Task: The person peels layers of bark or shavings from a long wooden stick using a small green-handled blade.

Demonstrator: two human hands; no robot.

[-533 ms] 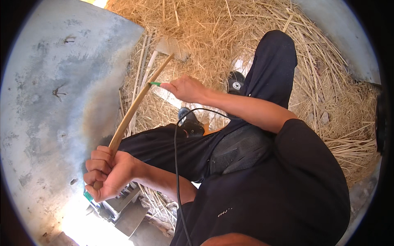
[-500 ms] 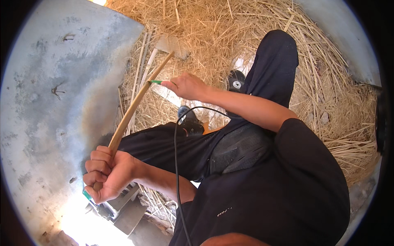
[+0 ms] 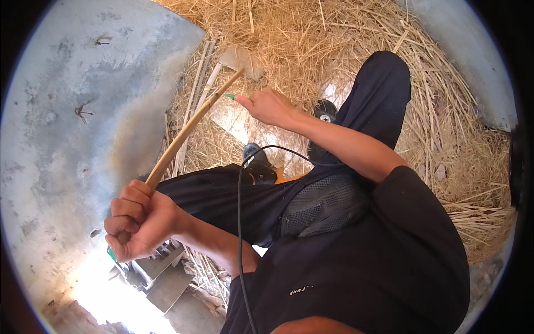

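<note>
My left hand is closed in a fist around the thick lower end of a long, tapering wooden stick. The stick slants up and away to the right, over the straw. Close to its thin far end, my right hand is closed, with a small green thing sticking out by the thumb toward the stick. The fingers hide the rest of it, and I cannot tell whether it touches the wood. Another bit of green shows beside my left thumb.
Loose straw covers the ground ahead and to the right. A grey-blue panel stands at the left, close to my left fist. A black cable loops over my lap. Metal parts lie below my left forearm, beside a bright patch.
My right hand and the green thing have moved up along the stick toward its thin end. My left fist and the stick have shifted slightly upward in view.
</note>
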